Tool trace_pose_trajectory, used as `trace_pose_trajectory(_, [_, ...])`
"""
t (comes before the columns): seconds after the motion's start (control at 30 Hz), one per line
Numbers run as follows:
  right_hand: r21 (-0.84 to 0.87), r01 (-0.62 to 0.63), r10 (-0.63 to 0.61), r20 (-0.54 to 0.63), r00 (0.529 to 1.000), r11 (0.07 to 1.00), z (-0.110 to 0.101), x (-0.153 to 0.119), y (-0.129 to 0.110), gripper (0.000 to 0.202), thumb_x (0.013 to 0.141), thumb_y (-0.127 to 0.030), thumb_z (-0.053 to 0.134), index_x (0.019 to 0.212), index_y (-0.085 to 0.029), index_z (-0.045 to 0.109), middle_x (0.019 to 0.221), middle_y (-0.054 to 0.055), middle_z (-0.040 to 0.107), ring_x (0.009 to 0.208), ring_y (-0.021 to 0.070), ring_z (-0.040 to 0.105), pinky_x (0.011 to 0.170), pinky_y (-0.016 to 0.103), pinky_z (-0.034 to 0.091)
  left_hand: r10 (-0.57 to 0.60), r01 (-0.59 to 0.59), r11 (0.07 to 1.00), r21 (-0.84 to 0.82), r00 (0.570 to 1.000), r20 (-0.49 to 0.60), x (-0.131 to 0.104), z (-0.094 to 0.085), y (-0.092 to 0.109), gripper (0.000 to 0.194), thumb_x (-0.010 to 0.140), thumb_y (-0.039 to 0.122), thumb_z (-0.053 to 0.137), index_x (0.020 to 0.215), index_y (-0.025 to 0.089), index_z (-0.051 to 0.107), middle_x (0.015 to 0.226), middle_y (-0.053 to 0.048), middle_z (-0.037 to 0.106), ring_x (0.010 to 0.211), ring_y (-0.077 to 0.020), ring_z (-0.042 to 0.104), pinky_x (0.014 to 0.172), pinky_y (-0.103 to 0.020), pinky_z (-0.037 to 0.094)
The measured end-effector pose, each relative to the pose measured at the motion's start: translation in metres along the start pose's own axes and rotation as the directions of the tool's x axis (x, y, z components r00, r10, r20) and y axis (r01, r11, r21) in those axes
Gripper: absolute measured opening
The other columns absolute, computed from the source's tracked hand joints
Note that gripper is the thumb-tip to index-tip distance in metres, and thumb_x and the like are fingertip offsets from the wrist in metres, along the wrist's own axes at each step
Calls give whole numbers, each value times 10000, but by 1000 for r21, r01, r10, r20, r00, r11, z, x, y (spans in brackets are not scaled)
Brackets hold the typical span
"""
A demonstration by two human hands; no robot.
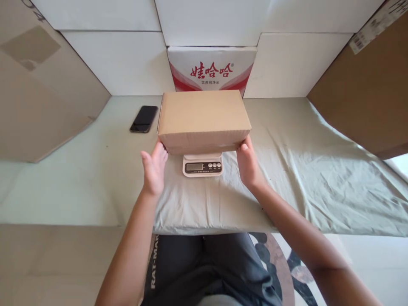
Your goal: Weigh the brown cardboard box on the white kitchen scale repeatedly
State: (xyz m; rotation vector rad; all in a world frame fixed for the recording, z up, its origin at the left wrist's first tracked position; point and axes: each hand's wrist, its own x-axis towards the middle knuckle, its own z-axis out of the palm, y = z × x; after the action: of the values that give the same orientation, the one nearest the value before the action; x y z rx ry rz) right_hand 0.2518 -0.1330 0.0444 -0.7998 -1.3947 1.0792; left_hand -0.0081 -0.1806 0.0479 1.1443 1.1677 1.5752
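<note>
A closed brown cardboard box (204, 112) is at the centre, above the platform of a small white kitchen scale (202, 173). Whether it rests on the platform or is held just over it, I cannot tell. My left hand (154, 168) supports the box at its lower left corner, fingers against the side and thumb sticking out. At the lower right corner my right hand (247, 163) holds the box, its fingertips partly hidden behind it. The scale's front panel shows a display with no readable digits and several buttons. Most of its platform is hidden under the box.
A black phone (144, 119) lies left of the box on the pale green cloth (95, 187). Behind stands a white and red carton (212, 68) against white panels. Large cardboard boxes flank the table at left (47, 93) and right (366, 93).
</note>
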Motion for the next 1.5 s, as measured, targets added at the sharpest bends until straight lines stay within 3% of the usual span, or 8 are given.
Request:
trace_pose_trajectory(0.2, [36,-7,7,-6,1000,999,-2,0,2,597,1054,-678,503,1602,-452,573,1795,-64,530,1771,314,353,1484,571,330,-38,38,999,9,999,-21,0,2,-8,1106,819,1101,378,1492,306,748,1790,-112,528,1769,-436,281,1462,-601,182])
trace_pose_trajectory(0.47, [49,-44,44,-9,999,998,0,-4,7,705,1021,-717,533,1671,-448,486,1823,-60,498,1763,322,361,1477,569,349,-7,7,1000,-9,1000,7,2,-1,-12,1002,899,1038,364,1497,332,748,1751,-66,582,1761,-387,325,1470,-554,199])
trace_pose_trajectory(0.8, [55,-50,50,0,999,997,-2,-8,10,653,1060,-659,504,1671,-429,485,1862,-77,424,1803,294,277,1518,574,241,19,-22,992,126,999,26,5,-2,-11,1113,899,1042,219,1624,310,640,1780,-107,541,1744,-422,354,1433,-625,264])
trace_pose_trajectory(1.27, [65,-66,67,-7,998,996,-3,-6,14,655,1044,-694,532,1647,-438,514,1869,-91,410,1807,296,260,1527,585,205,41,-42,994,103,999,7,4,-6,-21,1057,940,1012,231,1619,317,648,1765,-90,565,1741,-404,367,1441,-618,261])
trace_pose_trajectory(1.37, [76,-56,57,-14,998,996,-5,-6,14,693,1024,-726,550,1652,-432,509,1872,-75,411,1797,312,284,1521,601,219,74,-75,994,84,997,18,5,-5,-19,1062,958,998,225,1661,298,604,1802,-88,520,1752,-385,348,1450,-567,258])
trace_pose_trajectory(1.5, [77,-30,40,-131,991,997,-11,-5,15,792,983,-804,556,1688,-469,427,1909,-92,324,1830,307,198,1527,628,156,160,-158,986,46,986,-41,5,-9,-19,1146,974,985,157,1774,210,429,1907,-115,308,1794,-330,245,1468,-480,211])
